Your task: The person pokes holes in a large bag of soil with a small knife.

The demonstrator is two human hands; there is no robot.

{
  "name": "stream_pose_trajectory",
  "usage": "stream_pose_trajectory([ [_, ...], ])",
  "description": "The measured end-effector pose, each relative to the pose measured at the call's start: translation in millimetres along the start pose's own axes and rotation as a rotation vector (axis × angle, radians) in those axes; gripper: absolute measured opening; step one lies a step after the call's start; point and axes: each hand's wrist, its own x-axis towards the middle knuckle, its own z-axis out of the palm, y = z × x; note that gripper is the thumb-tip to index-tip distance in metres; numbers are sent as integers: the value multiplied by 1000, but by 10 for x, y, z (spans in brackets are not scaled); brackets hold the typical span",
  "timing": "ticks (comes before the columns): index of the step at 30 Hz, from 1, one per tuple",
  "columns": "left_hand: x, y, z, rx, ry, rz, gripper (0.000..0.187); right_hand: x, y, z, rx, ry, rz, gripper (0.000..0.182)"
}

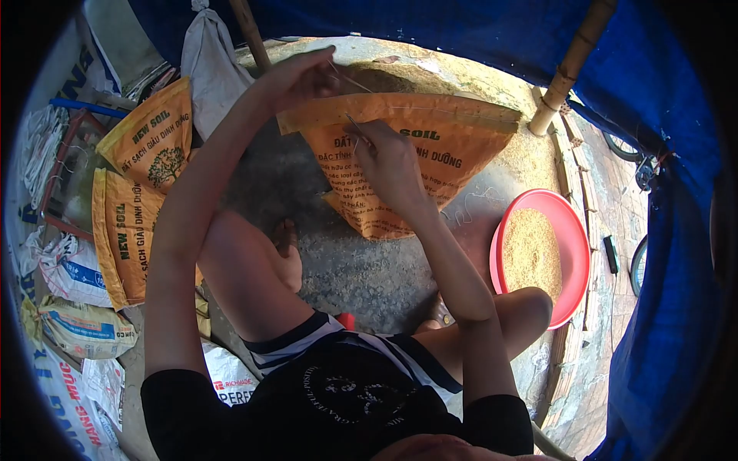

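Observation:
An orange printed sack [453, 142] stands in front of me, its top edge running across the view. At the sack's upper left, my left hand [302, 75] is raised above the edge, with a thin string [350, 79] stretching from its curled fingers towards the sack's top. My right hand [380, 154] is in front of the printed face, fingers pinched on a thin pointed tool [353, 121] whose tip is near the top edge. What the tool is exactly is too small to tell.
A pink basin [573, 265] of yellowish grain stands at the right. More orange sacks [127, 230] and a white sack [211, 73] lie at the left. Bamboo poles [565, 77] and blue tarpaulin [661, 307] border the space. My bare feet are on the floor below the sack.

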Motion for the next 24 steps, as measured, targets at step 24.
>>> stream_pose_trajectory([
  [24, -129, 82, 69, 757, -77, 27, 25, 79, 959, -1206, -213, 699, 323, 50],
])
